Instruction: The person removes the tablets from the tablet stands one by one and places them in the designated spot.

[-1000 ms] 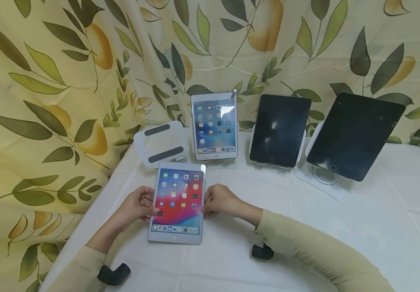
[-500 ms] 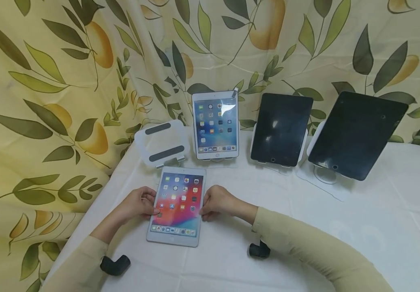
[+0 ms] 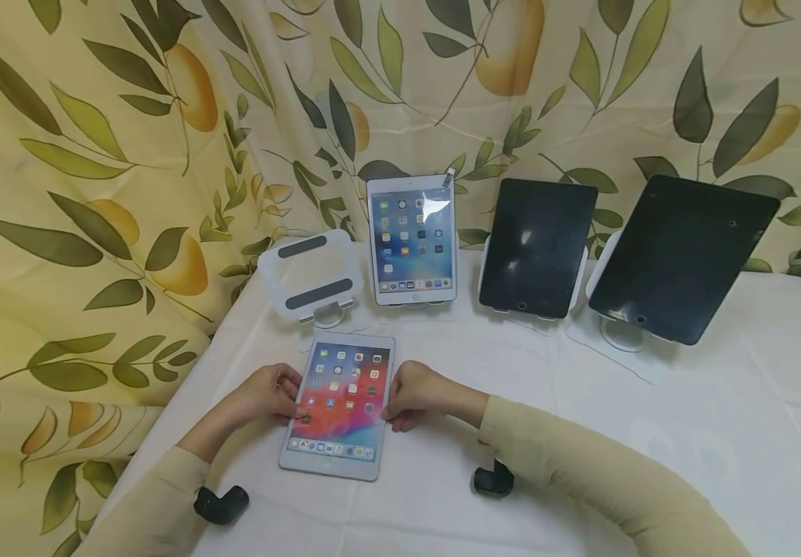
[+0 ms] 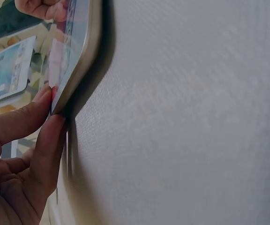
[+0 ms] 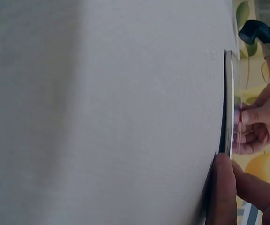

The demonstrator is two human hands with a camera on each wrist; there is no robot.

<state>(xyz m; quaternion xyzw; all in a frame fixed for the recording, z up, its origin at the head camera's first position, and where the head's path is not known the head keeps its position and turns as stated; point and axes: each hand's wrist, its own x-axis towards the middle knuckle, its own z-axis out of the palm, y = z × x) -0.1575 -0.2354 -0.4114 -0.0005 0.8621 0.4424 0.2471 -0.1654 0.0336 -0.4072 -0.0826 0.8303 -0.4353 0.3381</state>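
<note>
Tablet (image 3: 339, 404), screen lit, flat on white tabletop (image 3: 651, 433), near edge. Left hand (image 3: 270, 393) pinches left edge; right hand (image 3: 417, 393) pinches right edge. Empty stand (image 3: 311, 275) just behind.

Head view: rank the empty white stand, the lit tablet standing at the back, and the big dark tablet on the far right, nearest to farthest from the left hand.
1. Empty white stand, just behind the left hand.
2. Lit standing tablet, back centre.
3. Big dark tablet, far right.
</note>
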